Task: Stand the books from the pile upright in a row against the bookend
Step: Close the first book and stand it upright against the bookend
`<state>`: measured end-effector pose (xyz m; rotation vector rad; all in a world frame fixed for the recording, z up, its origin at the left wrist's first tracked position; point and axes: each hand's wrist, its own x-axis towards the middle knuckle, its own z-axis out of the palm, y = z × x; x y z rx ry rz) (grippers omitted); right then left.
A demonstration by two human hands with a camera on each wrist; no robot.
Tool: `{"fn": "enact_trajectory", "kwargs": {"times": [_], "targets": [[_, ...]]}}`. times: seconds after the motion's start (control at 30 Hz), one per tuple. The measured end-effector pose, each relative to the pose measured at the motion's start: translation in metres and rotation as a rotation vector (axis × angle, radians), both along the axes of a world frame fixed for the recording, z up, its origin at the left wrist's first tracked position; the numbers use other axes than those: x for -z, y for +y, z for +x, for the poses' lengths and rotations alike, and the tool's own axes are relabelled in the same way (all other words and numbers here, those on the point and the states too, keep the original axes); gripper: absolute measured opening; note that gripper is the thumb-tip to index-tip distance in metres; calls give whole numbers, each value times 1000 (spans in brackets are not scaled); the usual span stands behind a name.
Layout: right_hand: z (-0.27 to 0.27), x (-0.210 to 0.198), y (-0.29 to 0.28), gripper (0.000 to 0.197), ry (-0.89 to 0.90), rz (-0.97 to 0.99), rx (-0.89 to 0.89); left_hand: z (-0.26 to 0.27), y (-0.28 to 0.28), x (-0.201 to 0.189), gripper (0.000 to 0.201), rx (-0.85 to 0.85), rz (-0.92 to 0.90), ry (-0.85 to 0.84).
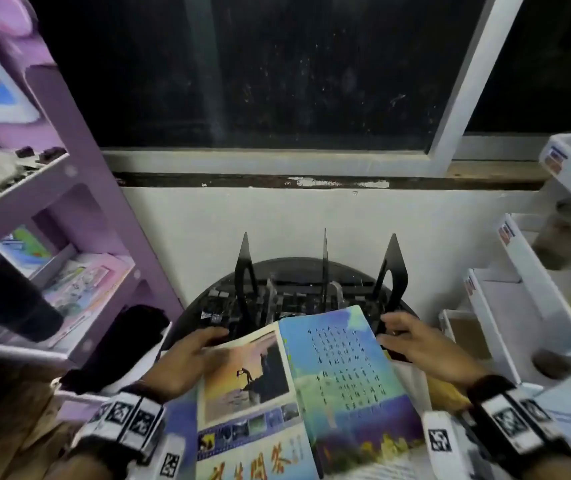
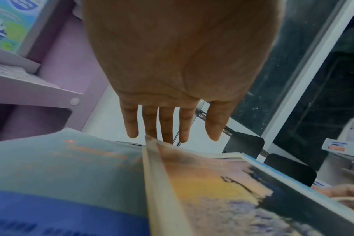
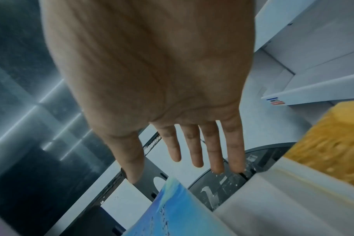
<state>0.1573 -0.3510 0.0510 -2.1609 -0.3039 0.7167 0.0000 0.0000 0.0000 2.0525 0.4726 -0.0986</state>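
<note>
Before dark window, left hand (image 1: 187, 362) and right hand (image 1: 422, 344) outstretched, fingers straight.

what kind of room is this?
Probably a home study or storage corner: a purple shelf unit holding booklets, white bins on the right, a dark window, and a small round black table with bookends and books.

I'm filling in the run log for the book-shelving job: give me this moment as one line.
stage: reaching | left hand: open, on sunset book | right hand: open, at right bookend | blue book: flat on pile | upright: none
</note>
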Motion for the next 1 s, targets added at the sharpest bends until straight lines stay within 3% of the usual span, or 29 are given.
{"fn": "enact_trajectory", "kwargs": {"times": [0.13, 0.27, 0.37, 0.47, 0.57, 0.77, 0.9, 1.0], "targets": [[15, 16, 16, 51, 84, -28, -62, 11, 0, -1, 29, 91, -9, 118], [25, 33, 24, 34, -16, -114, -190, 13, 2, 10, 18, 173, 83, 129], [29, 37, 29, 56, -30, -117, -230, 13, 2, 10, 21, 216, 104, 85], [25, 32, 31, 54, -79, -137, -292, 10, 3, 9, 23, 248, 163, 32], [22, 24, 27, 71, -205, -197, -294, 10, 3, 9, 23, 258, 230, -12], [12, 15, 27, 86, -385, -279, -216, 12, 0, 2, 24, 257, 354, -60], [3, 7, 24, 90, -474, -292, -171, 9, 3, -10, 20, 228, 292, -103], [-9, -4, 22, 92, -556, -267, -136, 2, 0, -28, 36, 238, 308, -196]]}}
